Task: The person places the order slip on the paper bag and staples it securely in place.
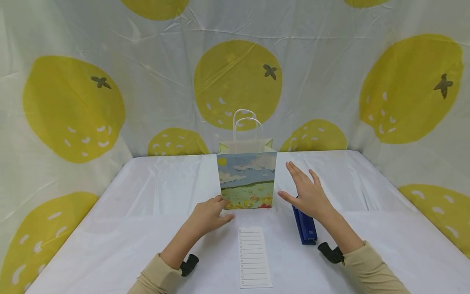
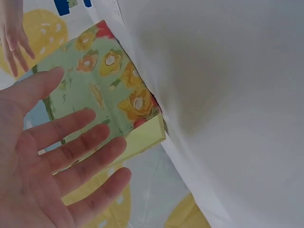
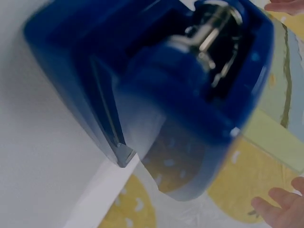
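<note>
A small paper gift bag [image 1: 247, 179] with white handles and a painted meadow stands upright at the back middle. My left hand [image 1: 207, 216] is at its lower left corner, and the left wrist view has this hand [image 2: 42, 156] with fingers spread before the flowered front [image 2: 95, 76]. My right hand [image 1: 310, 196] hangs right of the bag with fingers extended, holding nothing. Partly under it in the head view lies a blue hole punch [image 1: 305, 228]; its metal pin and spring show in the right wrist view, where the punch [image 3: 156, 71] hides much of that hand.
A narrow white checklist sheet [image 1: 254, 257] with tick boxes and lines lies in front of the bag, between my forearms. White cloth covers the table [image 1: 165, 183]. A lemon-print curtain [image 1: 154, 81] hangs behind and at both sides.
</note>
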Action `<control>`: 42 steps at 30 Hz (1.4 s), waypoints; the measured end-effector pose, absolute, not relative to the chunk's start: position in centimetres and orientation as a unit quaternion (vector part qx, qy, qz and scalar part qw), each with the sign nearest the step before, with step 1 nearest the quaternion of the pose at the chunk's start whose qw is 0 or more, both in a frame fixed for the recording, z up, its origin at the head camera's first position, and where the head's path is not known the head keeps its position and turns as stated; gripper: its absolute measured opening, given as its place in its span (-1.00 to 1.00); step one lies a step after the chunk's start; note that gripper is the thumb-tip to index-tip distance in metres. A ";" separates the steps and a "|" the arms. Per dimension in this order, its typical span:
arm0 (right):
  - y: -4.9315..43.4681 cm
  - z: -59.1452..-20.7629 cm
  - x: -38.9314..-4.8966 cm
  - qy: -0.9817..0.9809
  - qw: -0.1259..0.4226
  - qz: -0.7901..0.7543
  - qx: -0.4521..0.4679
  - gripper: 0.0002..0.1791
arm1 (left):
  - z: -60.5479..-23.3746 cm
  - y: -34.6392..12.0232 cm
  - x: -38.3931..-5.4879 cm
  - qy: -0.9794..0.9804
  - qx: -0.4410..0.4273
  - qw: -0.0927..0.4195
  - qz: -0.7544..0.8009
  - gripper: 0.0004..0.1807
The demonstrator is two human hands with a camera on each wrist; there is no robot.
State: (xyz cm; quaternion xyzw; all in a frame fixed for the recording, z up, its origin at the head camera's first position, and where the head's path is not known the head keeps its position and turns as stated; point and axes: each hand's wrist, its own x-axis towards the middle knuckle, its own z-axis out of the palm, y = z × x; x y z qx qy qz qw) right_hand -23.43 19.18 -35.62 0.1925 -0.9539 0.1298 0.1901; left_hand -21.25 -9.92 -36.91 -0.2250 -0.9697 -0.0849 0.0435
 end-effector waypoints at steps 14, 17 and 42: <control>18.9 -35.6 -23.5 -0.949 0.206 0.136 0.198 -0.06 | -36.6 -9.0 -21.0 -0.972 -0.218 -0.005 -0.084 -0.44; 18.8 -35.8 -23.6 -0.947 0.212 0.136 0.198 -0.06 | -36.6 -8.7 -20.8 -0.973 -0.218 -0.012 -0.074 -0.45; 18.1 -36.3 -23.7 -0.938 0.237 0.152 0.203 -0.04 | -37.4 -6.5 -19.9 -0.970 -0.234 -0.057 -0.023 -0.43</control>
